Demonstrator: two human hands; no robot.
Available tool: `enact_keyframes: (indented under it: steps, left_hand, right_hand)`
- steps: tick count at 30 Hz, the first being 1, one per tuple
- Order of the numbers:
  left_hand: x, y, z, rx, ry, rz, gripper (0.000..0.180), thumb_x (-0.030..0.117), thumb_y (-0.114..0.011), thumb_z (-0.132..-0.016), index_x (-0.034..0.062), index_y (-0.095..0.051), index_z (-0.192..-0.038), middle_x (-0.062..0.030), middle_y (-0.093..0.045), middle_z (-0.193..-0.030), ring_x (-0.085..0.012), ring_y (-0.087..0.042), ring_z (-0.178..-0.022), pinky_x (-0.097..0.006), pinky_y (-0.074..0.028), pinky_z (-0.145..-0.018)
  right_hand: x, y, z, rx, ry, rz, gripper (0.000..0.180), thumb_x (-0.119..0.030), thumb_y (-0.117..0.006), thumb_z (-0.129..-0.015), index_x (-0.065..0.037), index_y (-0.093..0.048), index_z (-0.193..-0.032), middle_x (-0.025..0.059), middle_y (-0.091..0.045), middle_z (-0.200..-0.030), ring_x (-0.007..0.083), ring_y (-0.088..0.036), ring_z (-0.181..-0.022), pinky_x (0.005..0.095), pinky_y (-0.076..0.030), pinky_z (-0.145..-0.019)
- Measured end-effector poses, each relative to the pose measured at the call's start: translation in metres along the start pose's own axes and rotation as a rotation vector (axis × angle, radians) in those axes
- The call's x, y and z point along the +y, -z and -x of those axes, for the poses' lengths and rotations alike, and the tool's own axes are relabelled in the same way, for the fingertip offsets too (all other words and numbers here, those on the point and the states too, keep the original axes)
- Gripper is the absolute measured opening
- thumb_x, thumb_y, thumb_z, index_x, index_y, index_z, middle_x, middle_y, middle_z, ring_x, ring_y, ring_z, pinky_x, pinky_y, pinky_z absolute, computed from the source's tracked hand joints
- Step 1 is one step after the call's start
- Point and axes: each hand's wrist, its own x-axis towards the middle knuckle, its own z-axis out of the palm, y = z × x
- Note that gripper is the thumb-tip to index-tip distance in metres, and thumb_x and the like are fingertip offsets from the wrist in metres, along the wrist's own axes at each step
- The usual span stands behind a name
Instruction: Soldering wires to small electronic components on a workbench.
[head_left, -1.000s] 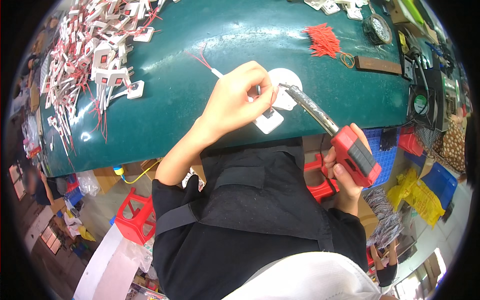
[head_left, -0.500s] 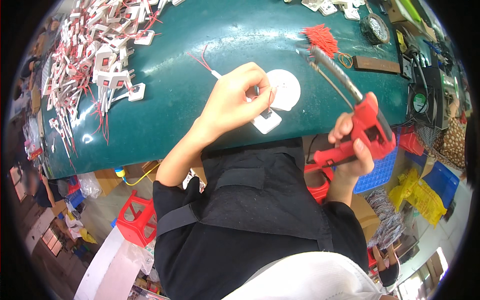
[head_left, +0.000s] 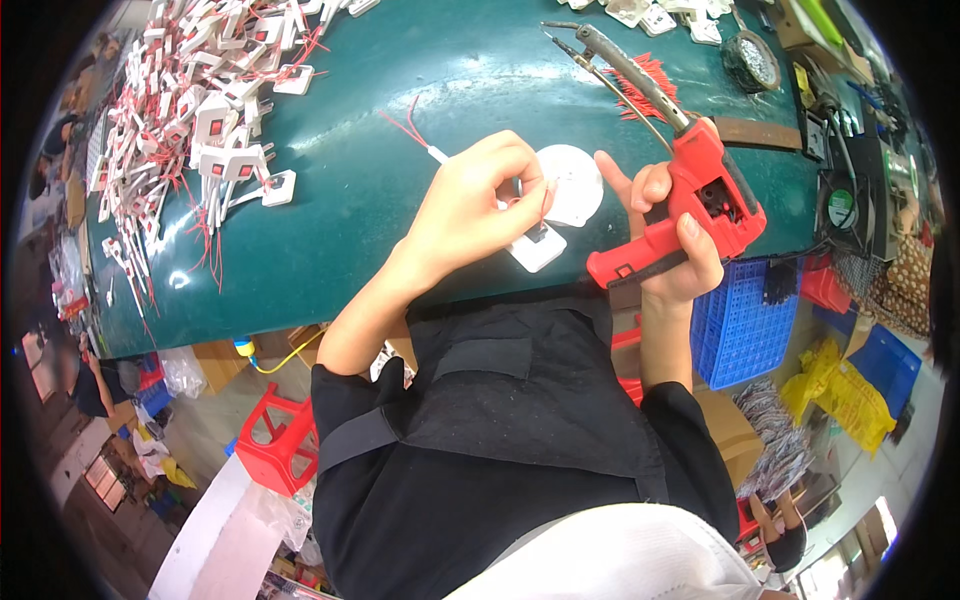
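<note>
My left hand [head_left: 478,205] pinches a thin red wire against a small white square part [head_left: 537,245] that lies on the green table [head_left: 400,110] near its front edge. My right hand [head_left: 672,240] grips a red pistol-shaped soldering gun [head_left: 690,190] by its handle, index finger stretched out. Its long metal barrel and tip [head_left: 590,45] point up and to the far left, away from the white part. A round white disc [head_left: 572,185] lies just behind the white part, between both hands.
A big heap of white parts with red wires [head_left: 200,110] covers the table's left. A bundle of red wire pieces [head_left: 645,85] lies behind the gun. A round tin [head_left: 755,62] and cables sit at the right. A blue crate [head_left: 740,325] and red stool [head_left: 280,445] stand below.
My right hand has lifted the soldering gun from the white part, up and back, so the tip now points to the table's far side. My left hand stayed on the part.
</note>
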Motion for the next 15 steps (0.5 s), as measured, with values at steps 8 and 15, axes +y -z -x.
enact_keyframes:
  steps: [8,15]
  left_hand:
    - [-0.007,0.004,-0.002,-0.031,-0.065,-0.03,0.013,0.007,-0.065,-0.079,0.002,-0.055,-0.071,-0.0023,-0.055,-0.075,-0.0078,-0.05,-0.059,-0.022,-0.04,-0.051]
    - [-0.012,0.025,-0.023,-0.131,-0.04,-0.069,0.013,0.014,-0.068,-0.078,0.0031,-0.06,-0.077,-0.0028,-0.058,-0.078,-0.0095,-0.053,-0.062,-0.023,-0.042,-0.054]
  right_hand:
    - [0.007,-0.002,-0.005,-0.02,0.005,-0.027,0.054,-0.016,-0.056,-0.075,0.007,-0.04,-0.121,0.0151,-0.056,-0.09,0.0223,-0.056,-0.083,0.0599,-0.032,-0.102]
    - [0.003,-0.016,0.02,0.062,0.009,0.069,0.082,-0.018,-0.056,-0.075,-0.001,-0.014,-0.143,0.0098,-0.051,-0.089,0.0192,-0.052,-0.082,0.0635,-0.029,-0.101]
